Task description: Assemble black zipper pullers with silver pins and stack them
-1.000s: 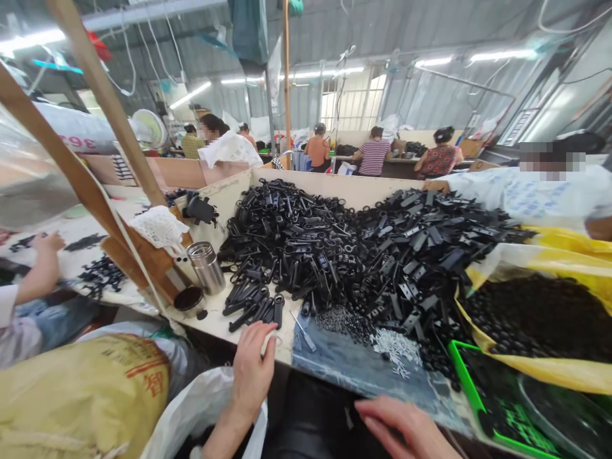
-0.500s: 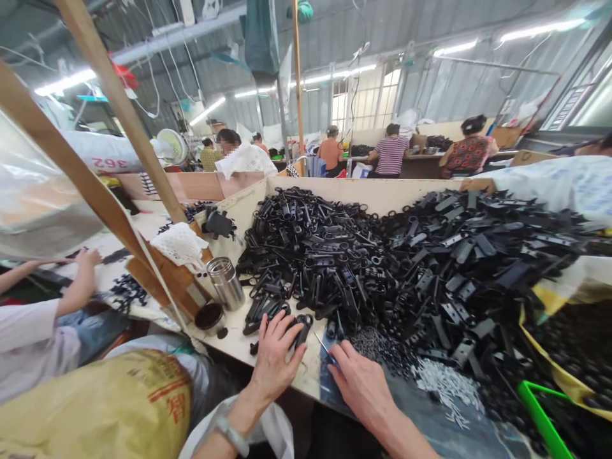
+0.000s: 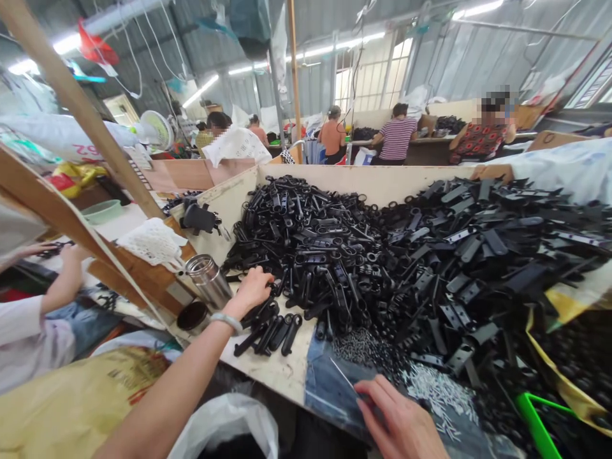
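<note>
My left hand [image 3: 254, 289] reaches to the near left edge of a large heap of black plastic parts [image 3: 325, 245]; its fingers are curled down at the parts, and what they hold is hidden. Just below it, several black parts [image 3: 276, 333] lie side by side on the pale tabletop [image 3: 287, 366]. My right hand [image 3: 394, 411] holds a thin metal tool [image 3: 343, 375] between thumb and fingers, its tip pointing up and left over a blue sheet [image 3: 318, 376]. Small dark screws [image 3: 356, 347] and white pins [image 3: 444, 395] are piled beyond and beside that hand.
Left of the heap stand a steel cup [image 3: 206, 277] and a dark round container [image 3: 192, 315], near a wooden post. A green-rimmed basket [image 3: 535, 414] is at right, a white bag [image 3: 229, 424] below the table edge. Other people sit at left and behind.
My left hand has moved away from the row of parts, up and left to the heap. My right hand has drawn back toward the lower right with the tool. The view has shifted.
</note>
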Demonstrator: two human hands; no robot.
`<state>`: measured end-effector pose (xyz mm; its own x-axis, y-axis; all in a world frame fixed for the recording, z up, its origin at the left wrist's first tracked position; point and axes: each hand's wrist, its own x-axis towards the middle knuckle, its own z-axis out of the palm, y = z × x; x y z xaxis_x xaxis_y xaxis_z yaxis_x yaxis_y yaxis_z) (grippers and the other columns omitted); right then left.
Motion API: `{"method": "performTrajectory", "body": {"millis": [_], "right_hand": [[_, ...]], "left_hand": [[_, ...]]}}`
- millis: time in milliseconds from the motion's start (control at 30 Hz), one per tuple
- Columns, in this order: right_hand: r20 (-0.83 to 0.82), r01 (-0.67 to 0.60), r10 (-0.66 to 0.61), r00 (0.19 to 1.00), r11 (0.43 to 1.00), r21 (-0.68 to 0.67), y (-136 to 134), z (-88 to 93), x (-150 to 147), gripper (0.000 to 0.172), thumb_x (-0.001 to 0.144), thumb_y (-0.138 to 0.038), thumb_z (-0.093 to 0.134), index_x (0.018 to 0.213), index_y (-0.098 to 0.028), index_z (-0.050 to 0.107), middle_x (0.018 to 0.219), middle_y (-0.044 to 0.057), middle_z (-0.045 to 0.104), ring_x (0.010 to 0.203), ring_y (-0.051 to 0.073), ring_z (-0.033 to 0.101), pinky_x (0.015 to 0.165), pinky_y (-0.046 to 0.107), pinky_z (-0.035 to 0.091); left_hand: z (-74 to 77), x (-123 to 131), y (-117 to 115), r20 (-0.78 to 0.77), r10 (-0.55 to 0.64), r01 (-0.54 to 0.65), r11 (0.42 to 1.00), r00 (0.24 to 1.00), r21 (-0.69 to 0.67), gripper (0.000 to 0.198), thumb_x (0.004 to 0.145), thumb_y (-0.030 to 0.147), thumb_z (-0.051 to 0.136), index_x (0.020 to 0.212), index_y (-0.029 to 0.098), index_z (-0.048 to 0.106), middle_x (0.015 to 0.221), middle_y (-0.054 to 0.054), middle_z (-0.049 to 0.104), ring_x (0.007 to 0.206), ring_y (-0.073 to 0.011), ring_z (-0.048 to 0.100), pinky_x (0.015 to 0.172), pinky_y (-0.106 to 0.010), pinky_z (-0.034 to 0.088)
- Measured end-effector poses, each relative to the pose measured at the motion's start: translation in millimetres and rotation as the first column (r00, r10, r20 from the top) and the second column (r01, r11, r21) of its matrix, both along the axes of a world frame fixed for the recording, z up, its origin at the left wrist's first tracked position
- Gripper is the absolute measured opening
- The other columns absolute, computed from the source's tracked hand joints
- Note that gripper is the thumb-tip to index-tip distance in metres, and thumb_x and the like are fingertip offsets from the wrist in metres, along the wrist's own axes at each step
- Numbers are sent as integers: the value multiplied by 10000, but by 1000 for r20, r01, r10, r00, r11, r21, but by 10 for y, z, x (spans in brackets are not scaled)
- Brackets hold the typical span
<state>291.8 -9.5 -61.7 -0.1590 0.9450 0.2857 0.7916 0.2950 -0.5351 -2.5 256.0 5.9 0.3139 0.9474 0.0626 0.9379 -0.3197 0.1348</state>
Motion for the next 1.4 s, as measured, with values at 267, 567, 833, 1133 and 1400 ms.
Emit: {"method": "performTrajectory", "body": {"millis": [267, 567, 833, 1133, 1400], "right_hand": [[9, -18, 18, 1000, 999, 38, -271, 109, 275, 196, 1072, -261, 404, 1101, -290, 596, 904, 0, 696, 704, 151, 749, 614, 229, 541], [285, 69, -37, 958, 992, -102, -264, 221, 345, 148, 965, -133, 586, 1003, -265, 640, 890, -6, 679, 719, 187, 723, 616, 271, 474], [307, 148, -89, 948, 974, -172, -337, 220, 457, 117, 1015, -182, 554, 1062, -259, 628, 942, 6, 672, 736, 186, 708, 641, 285, 456], [365, 207, -131, 922, 962, -177, -424, 275, 504, 209, 980, -140, 550, 1139, -263, 605, 949, 9, 672, 741, 190, 709, 652, 289, 476], [415, 234, -220, 883, 972, 16, -331, 188, 387, 266, 1099, -332, 376, 952, -258, 584, 820, 11, 661, 656, 203, 657, 619, 326, 420]], "left_hand": [[387, 20, 56, 146, 1, 6, 999, 989, -49, 301, 970, 375, 660, 1190, 170, 661, 1213, -83, 687, 1046, -238, 679, 909, -460, 572], [694, 570, -870, 760, 27, 22, 998, 650, -54, 331, 911, 580, 564, 947, 257, 501, 803, 21, 717, 749, -189, 717, 700, -309, 571], [110, 1099, -2149, 646, 762, 278, 613, 37, -739, 455, 743, 471, 845, 1011, 226, 571, 748, 48, 635, 519, -63, 469, 455, -160, 354], [-356, 1093, -2303, 672, 677, 150, 662, 300, -734, 464, 716, 517, 819, 1047, 212, 701, 772, 17, 650, 488, -78, 446, 426, -189, 316], [-580, 1008, -2007, 610, 389, 54, 813, 690, -579, 354, 816, 568, 657, 972, 271, 769, 989, -19, 819, 1004, -294, 734, 803, -320, 558]]}}
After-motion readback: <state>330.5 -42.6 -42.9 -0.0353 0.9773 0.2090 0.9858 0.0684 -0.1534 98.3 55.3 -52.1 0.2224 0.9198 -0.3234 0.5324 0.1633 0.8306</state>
